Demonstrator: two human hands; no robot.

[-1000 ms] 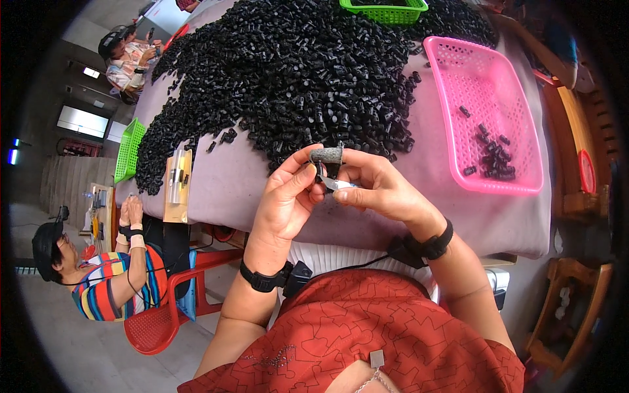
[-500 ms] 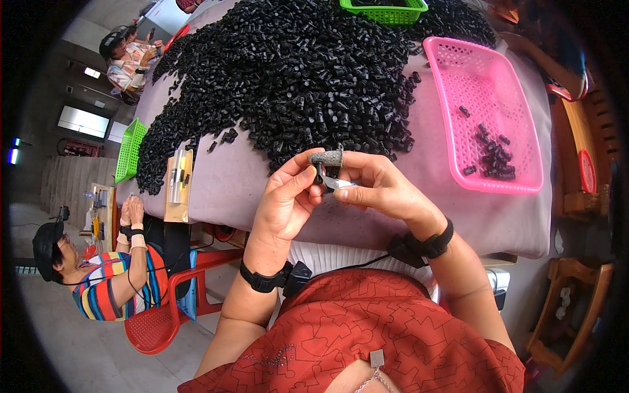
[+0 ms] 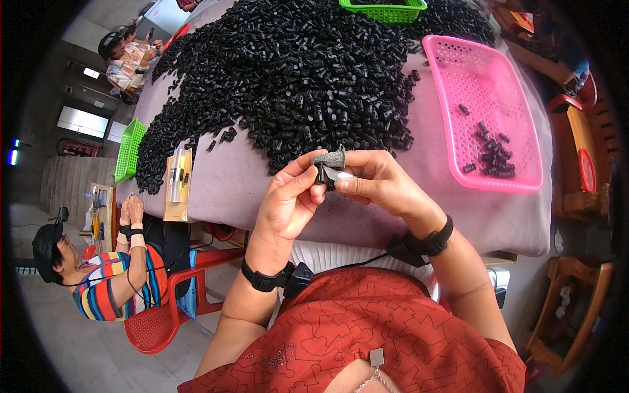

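Above the near table edge my two hands meet, fingertips close together. My left hand point(image 3: 287, 198) is closed, pinching a small black cylindrical plastic part point(image 3: 320, 177) between thumb and fingers. A small knife with a pale blade point(image 3: 335, 175) is gripped in my right hand point(image 3: 386, 185), its blade against or right beside the part. The grey knitted finger sleeve point(image 3: 333, 159) covers my right index finger, which reaches over the part. Fingers partly hide the part and the knife's handle. Just beyond my hands lies a large heap of similar black parts point(image 3: 321, 85).
At right stands a pink perforated basket point(image 3: 443, 118) with several black parts inside. Green baskets stand at the far side point(image 3: 386, 16) and left edge point(image 3: 130, 152). A wooden board point(image 3: 175, 213) with a clear tube lies left. A person point(image 3: 111, 278) in stripes sits at left.
My hands stay in nearly the same place. The right hand's fingers and blade have shifted slightly against the part, and the blade's angle differs a little.
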